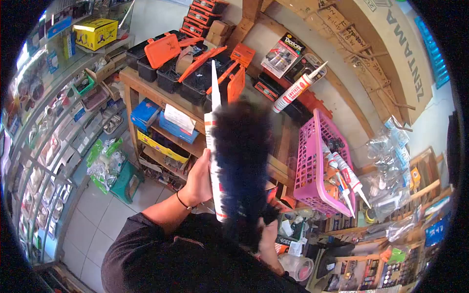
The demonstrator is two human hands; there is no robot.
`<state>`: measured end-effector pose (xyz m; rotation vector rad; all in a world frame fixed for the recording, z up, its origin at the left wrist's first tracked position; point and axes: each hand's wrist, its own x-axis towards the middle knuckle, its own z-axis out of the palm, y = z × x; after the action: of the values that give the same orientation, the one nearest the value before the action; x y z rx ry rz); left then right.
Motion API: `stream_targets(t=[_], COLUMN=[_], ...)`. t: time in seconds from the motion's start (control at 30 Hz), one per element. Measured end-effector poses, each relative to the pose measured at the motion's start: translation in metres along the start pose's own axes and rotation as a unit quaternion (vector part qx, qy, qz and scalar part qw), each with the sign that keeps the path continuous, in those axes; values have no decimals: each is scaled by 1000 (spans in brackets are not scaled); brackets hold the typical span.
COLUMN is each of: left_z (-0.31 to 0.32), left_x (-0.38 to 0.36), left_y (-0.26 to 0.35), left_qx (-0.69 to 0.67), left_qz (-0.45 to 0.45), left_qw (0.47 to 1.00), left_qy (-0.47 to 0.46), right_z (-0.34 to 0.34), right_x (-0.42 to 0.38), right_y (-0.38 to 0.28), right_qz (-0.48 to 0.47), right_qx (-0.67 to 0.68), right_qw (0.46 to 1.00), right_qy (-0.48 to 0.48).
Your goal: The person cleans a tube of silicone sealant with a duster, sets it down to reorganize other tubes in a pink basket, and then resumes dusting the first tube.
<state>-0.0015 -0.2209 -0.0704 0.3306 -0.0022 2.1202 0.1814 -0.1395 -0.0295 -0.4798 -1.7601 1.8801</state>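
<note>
A white sealant tube [211, 132] with a long white nozzle stands almost upright near the centre. My left hand [198, 180], a dark band at its wrist, is closed around the tube's left side. A large, dark, blurred shape [244, 161] covers part of the tube and the middle of the view; I cannot make out what it is. My right hand [267, 239] shows only in part below this shape, its fingers hidden. Another sealant tube [295, 93] leans at the upper right, near packaged items [283, 56].
Black boxes with orange lids [163, 51] sit on a wooden shelf [132, 80]. To the right is a pink basket [317, 166] holding sealant tubes [346, 172]. A green stool [128, 183] with plastic bags stands at lower left, beside glass shelving [41, 166].
</note>
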Motion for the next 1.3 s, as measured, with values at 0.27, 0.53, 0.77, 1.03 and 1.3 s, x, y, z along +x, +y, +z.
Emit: stream_targets(t=[0.27,0.53,0.77,1.03,1.3], left_z=[-8,-14,-23,-10,-23], left_x=[4,1,0,-3,-8], left_y=[-10,-15,-18,-16,-7], left_qx=[-39,-48,-72,-17,0], left_qz=[-8,-11,-15,9,25], left_qw=[999,999,997,1000,999], left_qy=[-13,-23,-12,-13,-45], right_z=[-6,-4,-9,-11,-7], right_x=[-7,-5,-8,-9,-4], right_y=[7,2,10,15,22], right_qz=[42,49,30,95,115], right_qx=[-44,-80,-93,-80,-56], right_qw=[998,995,995,992,986], right_qy=[-8,-37,-10,8,103])
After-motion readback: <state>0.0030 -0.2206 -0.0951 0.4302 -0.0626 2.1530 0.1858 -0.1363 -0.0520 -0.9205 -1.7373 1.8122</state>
